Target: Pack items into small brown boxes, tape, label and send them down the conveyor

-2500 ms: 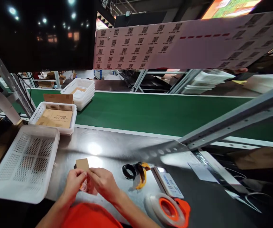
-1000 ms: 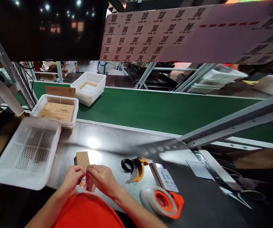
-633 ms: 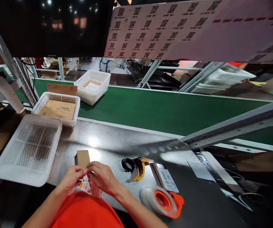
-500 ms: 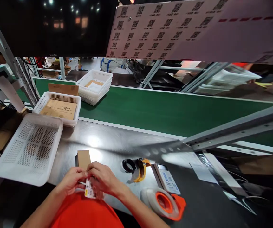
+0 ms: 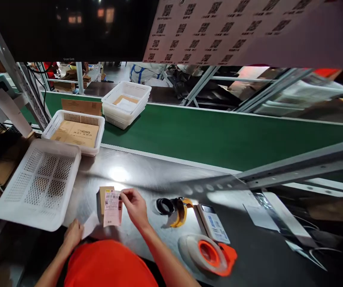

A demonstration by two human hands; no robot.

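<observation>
Just left of centre in the lower half of the frame, the right hand pinches the upper right edge of a pink printed shipping label, which hides part of a small cardboard box. At lower left, the left hand is closed on a white paper slip. Right of them lie a black ring, a yellow tape dispenser and, further down, an orange tape dispenser
</observation>
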